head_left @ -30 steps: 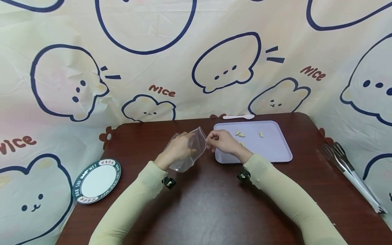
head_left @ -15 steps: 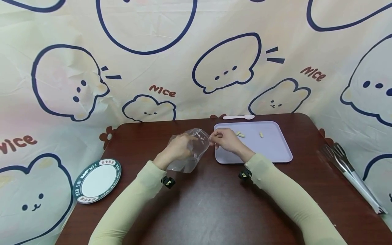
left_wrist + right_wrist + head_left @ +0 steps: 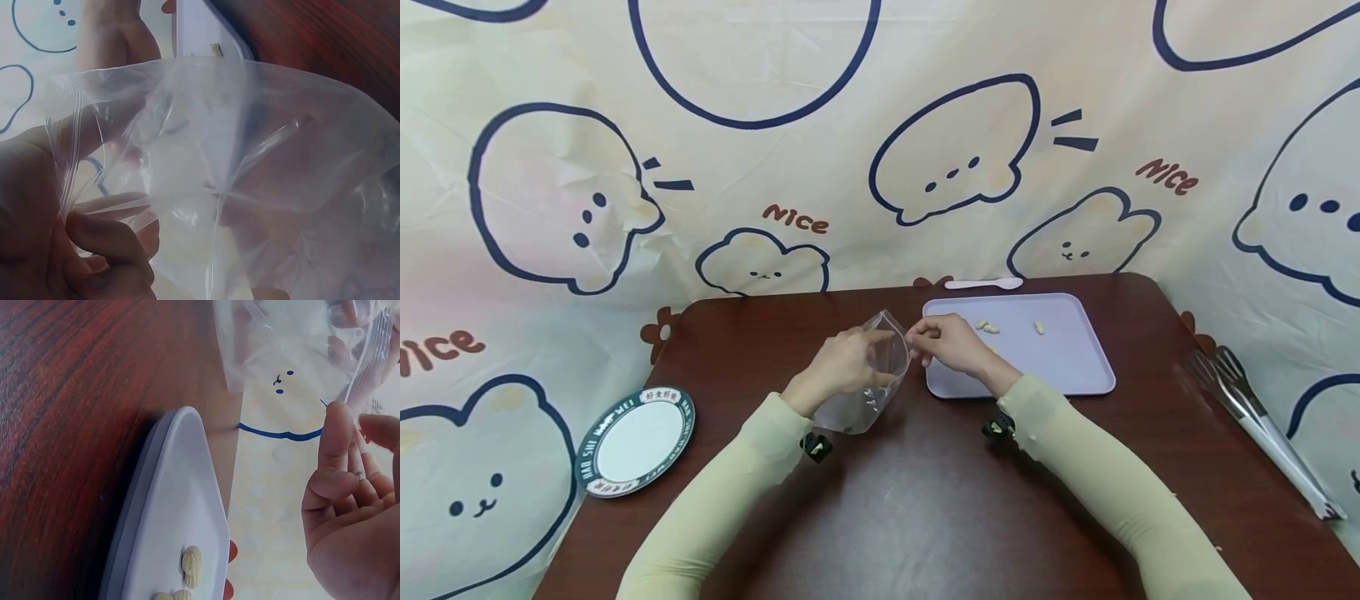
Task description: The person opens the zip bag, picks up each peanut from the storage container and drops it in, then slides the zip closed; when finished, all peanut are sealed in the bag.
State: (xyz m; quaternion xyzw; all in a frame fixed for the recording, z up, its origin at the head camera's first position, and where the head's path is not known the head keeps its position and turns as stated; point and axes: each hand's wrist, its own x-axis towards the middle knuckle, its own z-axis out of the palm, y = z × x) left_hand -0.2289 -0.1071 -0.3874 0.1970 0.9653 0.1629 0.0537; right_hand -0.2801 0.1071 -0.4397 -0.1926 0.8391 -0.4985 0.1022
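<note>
Nearest, the bare worktop [image 3: 887,525] runs up to where both hands meet at a clear zip bag [image 3: 848,410], held up over it just left of the tray. The left hand [image 3: 841,364] has its index finger and thumb spread against the film near the mouth; whether its other fingers curl round the plastic cannot be told, so that grip is unsure. The right hand [image 3: 953,343] has thumb and index together, pinching the mouth's edge by a corner. The bag looks almost weightless, limp and slick, its thin film likely to cling, slide and crease instead of keeping a shape. The ribbed zip strip should be its stiffest part and the best place to take hold, one lip at a time, with light pressure; a hold on the body would probably just crumple it. Farther right, the pale tray [image 3: 1063,371], smooth and seemingly rigid, bears several peanuts [image 3: 192,567], small, light and rough-shelled, best picked up across the waist, gently, since the shells may crack. Beyond its far rim, a slim spoon [image 3: 985,284] lies along the worktop's back edge.
</note>
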